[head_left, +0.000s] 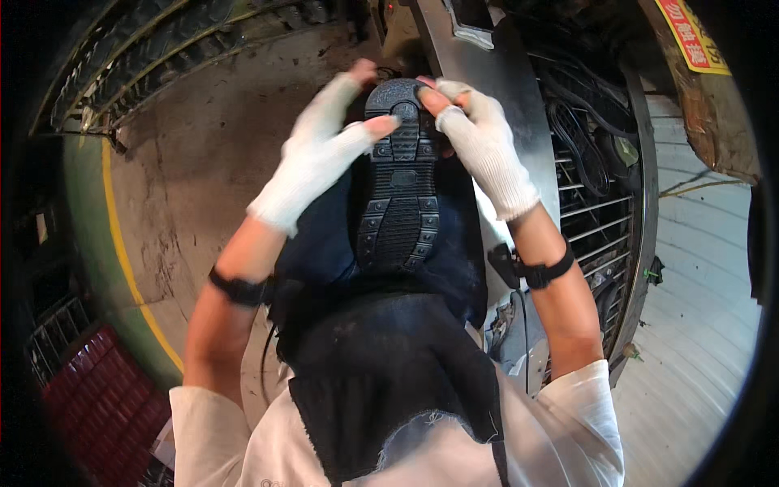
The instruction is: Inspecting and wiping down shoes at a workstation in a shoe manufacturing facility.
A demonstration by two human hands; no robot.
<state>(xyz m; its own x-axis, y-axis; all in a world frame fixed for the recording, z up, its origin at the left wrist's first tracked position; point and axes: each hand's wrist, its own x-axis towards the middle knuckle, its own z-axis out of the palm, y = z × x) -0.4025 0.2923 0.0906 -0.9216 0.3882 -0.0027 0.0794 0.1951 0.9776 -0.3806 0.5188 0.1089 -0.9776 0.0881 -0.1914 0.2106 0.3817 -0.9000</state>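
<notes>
A black rubber shoe sole [402,199] lies along my thighs, its studded tread facing up and its rounded heel end away from me. Whether a shoe upper is joined beneath it is hidden. My right hand [479,126], in a white fingerless glove, grips the heel end at its right edge with the thumb on top. On the other side, my left hand [329,134], gloved alike and slightly blurred, has its thumb tip against the sole's left edge. Its fingers reach forward, apart from the thumb and off the sole.
To my right stands a metal bench [511,105], then a barred rack [600,207] holding dark sole-like pieces. Another rack [162,61] with black pieces stands far left. Dark red stacked items [105,406] sit at lower left, near a yellow floor line [126,252].
</notes>
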